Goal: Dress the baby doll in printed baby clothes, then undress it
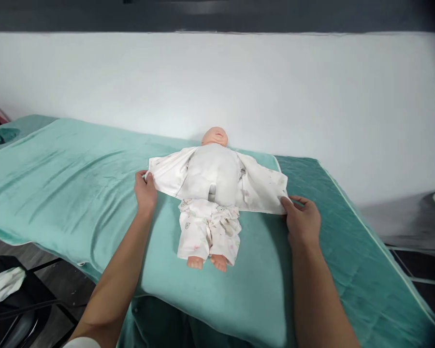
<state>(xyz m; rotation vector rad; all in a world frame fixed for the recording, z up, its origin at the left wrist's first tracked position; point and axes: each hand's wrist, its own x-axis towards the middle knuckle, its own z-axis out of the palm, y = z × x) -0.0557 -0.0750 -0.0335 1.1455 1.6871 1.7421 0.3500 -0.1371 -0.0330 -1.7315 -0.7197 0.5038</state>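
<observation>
Nearest the camera, two bare forearms reach forward over the padded bed covered in teal plush fabric (76,193). To the lower left, beside the bed, stands a black chair (18,309) with a crumpled white cloth (3,286) lying on its seat.

The left hand (145,191) rests on the bed cover with its grip closed on the left edge of the open white printed baby top (264,191), thumb on top of the fabric. The right hand (303,221) pinches the lower right corner of the same top between thumb and fingers, holding that flap spread flat against the cover.

Between the two hands lies the soft-bodied baby doll with a bare plastic head (213,169), on its back across the middle of the bed, feet pointing toward the camera and head toward the wall. Its two bare feet stick out from white patterned trousers (207,232), which cover the legs up to the waist. The doll's plain white cloth torso is uncovered, with the top's two halves spread out to either side beneath it.

Beyond the doll's head runs a plain white wall (311,96), close behind the bed's far edge. At the far left a dark green pillow (0,137) sits on the cover.
</observation>
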